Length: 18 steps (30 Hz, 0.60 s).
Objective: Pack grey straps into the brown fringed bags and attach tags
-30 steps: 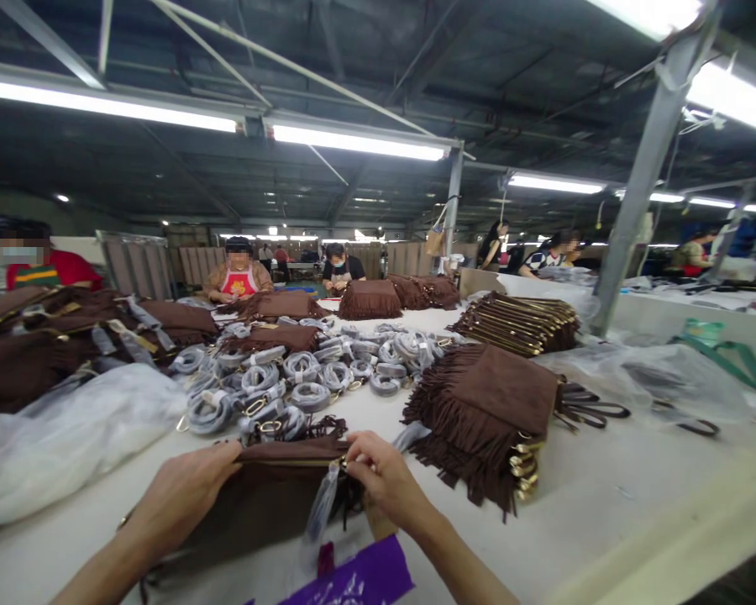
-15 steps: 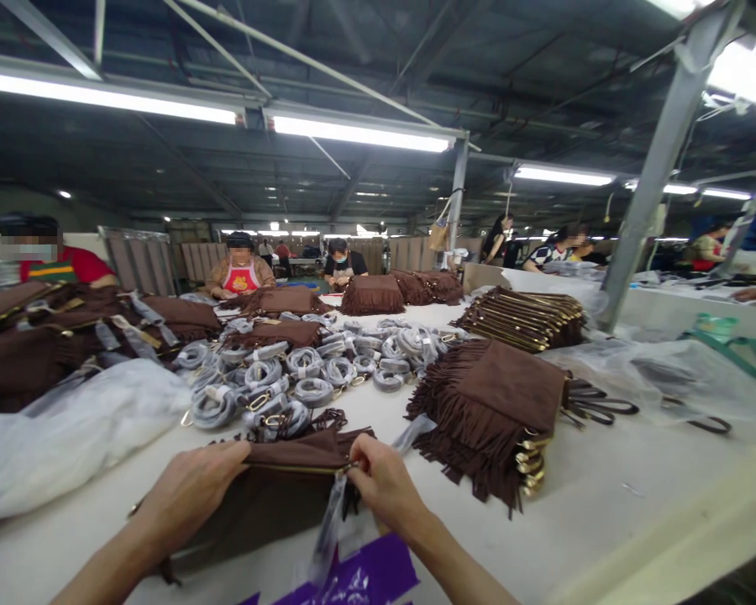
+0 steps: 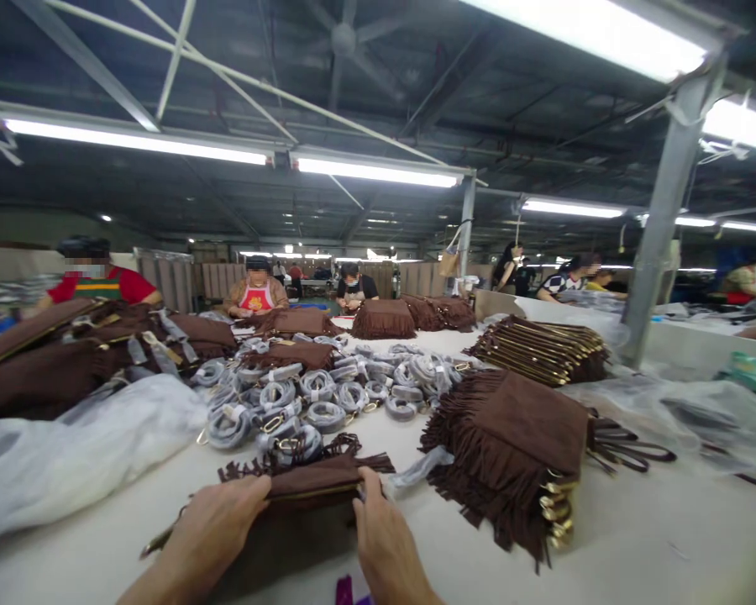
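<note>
A brown fringed bag [image 3: 315, 481] with a gold zipper lies on the white table in front of me. My left hand [image 3: 230, 512] grips its top edge at the left, with the fingertips hidden behind the cloth. At the right end of the zipper, my right hand [image 3: 378, 525] has its fingers closed on the bag's edge. A strip of clear plastic wrap [image 3: 419, 470] sticks out beyond that hand. Just behind the bag are many coiled straps [image 3: 324, 415] in grey wrapping with gold clips.
On the right are a stack of fringed bags [image 3: 510, 437] and a pile of zippered bags [image 3: 542, 346]. White plastic sheeting [image 3: 94, 454] and more brown bags [image 3: 44, 370] lie at left. A metal post [image 3: 671, 202] rises at right. Several co-workers sit across the table.
The view has tilted up and turned slightly left. My right hand's fingers have shifted from pinching the zipper end to lying along the bag's edge. Less of the purple piece shows below.
</note>
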{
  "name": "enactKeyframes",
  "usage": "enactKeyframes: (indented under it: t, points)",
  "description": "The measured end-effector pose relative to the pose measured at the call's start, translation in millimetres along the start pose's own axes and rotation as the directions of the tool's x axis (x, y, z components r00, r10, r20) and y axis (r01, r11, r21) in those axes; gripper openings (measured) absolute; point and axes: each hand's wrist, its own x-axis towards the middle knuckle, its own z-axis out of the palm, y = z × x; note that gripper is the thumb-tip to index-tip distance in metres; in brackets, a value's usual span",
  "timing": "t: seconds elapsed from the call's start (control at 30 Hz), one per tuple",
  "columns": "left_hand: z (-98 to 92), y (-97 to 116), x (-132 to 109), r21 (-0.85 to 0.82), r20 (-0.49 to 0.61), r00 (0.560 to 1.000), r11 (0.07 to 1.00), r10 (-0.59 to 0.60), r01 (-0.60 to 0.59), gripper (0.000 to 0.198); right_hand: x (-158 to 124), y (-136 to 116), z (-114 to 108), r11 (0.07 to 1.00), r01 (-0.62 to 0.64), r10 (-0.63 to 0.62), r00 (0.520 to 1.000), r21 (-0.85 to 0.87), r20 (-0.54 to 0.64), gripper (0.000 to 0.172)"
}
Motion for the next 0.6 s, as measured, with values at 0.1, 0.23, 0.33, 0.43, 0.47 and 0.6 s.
enactKeyframes:
  t: [0.1,0.23,0.33,0.43,0.47,0.6]
  points:
    - [2.7,-7,-5,0.012,0.008,1.000,1.000,0.015,-0.015,0.029,1,17,-17,0.988,0.116,-0.098,0.981,-0.103,0.167,0.047]
    - [11.0,-11,-9,0.036,0.008,0.997,0.996,0.075,-0.075,0.031,0,37,-32,0.972,0.234,-0.230,0.948,0.012,0.221,0.040]
    - [18.7,0,-13,0.046,0.036,0.997,0.996,0.070,-0.072,0.035,-2,39,-29,0.991,0.131,-0.130,0.978,0.004,0.162,0.038]
    - [32.0,20,-19,0.071,0.040,0.999,0.997,0.024,-0.027,0.041,-4,34,-22,0.993,-0.018,0.027,0.996,-0.114,0.080,0.030]
    - [38.4,27,-21,0.082,0.021,1.000,0.996,0.021,-0.023,0.042,-6,32,-21,0.988,-0.039,0.048,0.997,-0.152,0.057,0.025]
    - [66.9,58,-23,0.139,-0.126,0.987,0.987,0.104,-0.086,0.045,-16,33,-17,0.953,-0.005,0.022,0.998,-0.302,0.053,0.008]
